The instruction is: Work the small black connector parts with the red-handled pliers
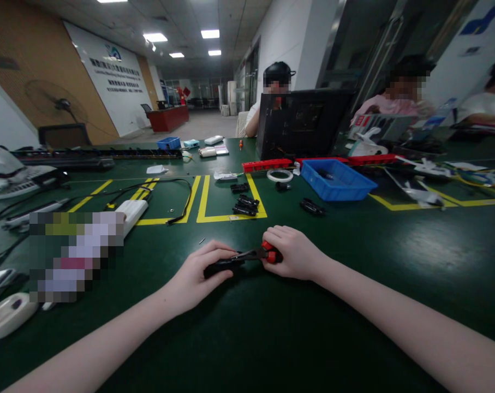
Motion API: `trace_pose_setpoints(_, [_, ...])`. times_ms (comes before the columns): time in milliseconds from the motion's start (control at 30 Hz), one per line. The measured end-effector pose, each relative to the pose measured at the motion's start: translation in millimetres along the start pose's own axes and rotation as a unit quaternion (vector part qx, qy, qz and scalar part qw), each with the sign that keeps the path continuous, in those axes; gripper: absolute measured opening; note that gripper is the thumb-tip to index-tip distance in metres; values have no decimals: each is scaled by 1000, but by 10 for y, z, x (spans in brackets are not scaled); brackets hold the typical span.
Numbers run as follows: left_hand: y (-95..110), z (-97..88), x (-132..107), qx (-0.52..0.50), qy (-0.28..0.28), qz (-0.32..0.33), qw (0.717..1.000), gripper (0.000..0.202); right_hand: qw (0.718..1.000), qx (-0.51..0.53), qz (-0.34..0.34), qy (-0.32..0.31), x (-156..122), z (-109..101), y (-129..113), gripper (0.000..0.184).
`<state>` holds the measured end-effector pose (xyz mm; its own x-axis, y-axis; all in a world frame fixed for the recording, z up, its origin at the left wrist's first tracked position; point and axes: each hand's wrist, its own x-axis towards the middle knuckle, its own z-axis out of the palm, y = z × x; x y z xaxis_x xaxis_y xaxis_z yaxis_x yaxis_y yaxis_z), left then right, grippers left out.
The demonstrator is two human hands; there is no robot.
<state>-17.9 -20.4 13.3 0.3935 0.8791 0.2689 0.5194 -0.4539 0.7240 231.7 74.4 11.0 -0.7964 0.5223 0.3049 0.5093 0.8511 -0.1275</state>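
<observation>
My left hand (208, 270) is closed around a small black plastic part (222, 266) just above the green table. In my right hand (290, 252) are pliers (253, 254) with red and black handles, the fingers wrapped round the grips. The jaws point left and meet the right end of the black part; whether they bite on anything is too small to tell. A thin metal pin (202, 240) lies on the table beyond my left hand. Farther off, several similar black parts (245, 204) lie inside a yellow taped box, and another black part (312, 206) lies to its right.
A blue bin (337, 183) stands back right, near a white ring (280, 175) and a red strip (267, 165). On the left lie a white power strip (133, 212) and black cables (185, 204). Behind a large black panel (302, 125) a person sits; other people sit at right.
</observation>
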Motion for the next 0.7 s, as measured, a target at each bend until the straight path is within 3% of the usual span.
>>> trace_pose_setpoints(700, [-36,14,-14,14,8,28,999,28,1000,5,0,-4,4,-15,-9,16])
